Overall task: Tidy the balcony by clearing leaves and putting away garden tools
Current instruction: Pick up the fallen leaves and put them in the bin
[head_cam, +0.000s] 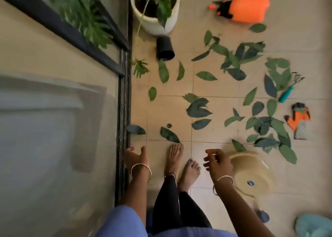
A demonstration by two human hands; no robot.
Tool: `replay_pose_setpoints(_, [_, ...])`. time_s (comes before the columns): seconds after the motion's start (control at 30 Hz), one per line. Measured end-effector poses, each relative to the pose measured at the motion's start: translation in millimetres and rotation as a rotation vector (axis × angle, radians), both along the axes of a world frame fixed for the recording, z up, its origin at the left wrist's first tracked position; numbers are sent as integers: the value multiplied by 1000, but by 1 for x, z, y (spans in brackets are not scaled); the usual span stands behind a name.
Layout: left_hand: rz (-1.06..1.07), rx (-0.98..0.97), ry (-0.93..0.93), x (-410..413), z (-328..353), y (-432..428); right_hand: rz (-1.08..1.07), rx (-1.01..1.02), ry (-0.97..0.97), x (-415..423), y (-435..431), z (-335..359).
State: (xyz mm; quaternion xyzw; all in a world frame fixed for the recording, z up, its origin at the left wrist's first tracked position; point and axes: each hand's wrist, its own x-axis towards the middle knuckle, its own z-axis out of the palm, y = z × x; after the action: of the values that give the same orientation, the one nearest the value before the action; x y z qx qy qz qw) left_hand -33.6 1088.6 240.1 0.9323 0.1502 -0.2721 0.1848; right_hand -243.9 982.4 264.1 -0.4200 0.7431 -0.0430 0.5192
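I see the left hand (133,156) spread loose beside the door frame (124,110). Right hand (215,162) hangs over the beige basin (251,175), fingers slack-curled, holding nothing. Leaves (197,109) lie scattered on the tiles ahead of the feet (densest to the right). Orange sprayer (249,8) is on the far side, with the teal-handled rake (286,93) and glove (299,122) at right, all on the floor.

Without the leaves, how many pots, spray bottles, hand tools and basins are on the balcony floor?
Pots: 2, the white planter and the black pot
Spray bottles: 1, the orange spray bottle
Hand tools: 1, the teal-handled rake
Basins: 1, the beige basin
Total: 5
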Motion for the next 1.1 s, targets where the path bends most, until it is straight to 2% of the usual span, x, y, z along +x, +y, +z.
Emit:
replay_pose_setpoints(0.1, [-73, 68, 53, 14, -72, 10, 58, 23, -4, 21, 5, -67])
replay_pose_setpoints(0.3, [-384, 189, 140, 31, -202, 18, 104, 28, 38, 37, 4, -185])
replay_pose_setpoints(0.5, [-450, 248, 203, 38, -305, 24, 139, -19, 23, 32, -6, -271])
replay_pose_setpoints(0.63, [-499, 272, 62, 49, -356, 28, 163, -27, 29, 20, -9, -306])
replay_pose_setpoints(0.77, [-407, 205, -96, 62, -392, 30, 169, -18, 44, 14, -13, -329])
replay_pose_setpoints(0.9, [-343, 232, -296, 79, -403, 29, 172, -5, 43, 16, -15, -339])
replay_pose_setpoints(1.0, [-286, 154, -338, 90, -408, 30, 168, 8, 41, 22, -16, -344])
replay_pose_setpoints(1.1, [-364, 129, -317, 81, -403, 29, 169, 13, 37, 27, -15, -344])
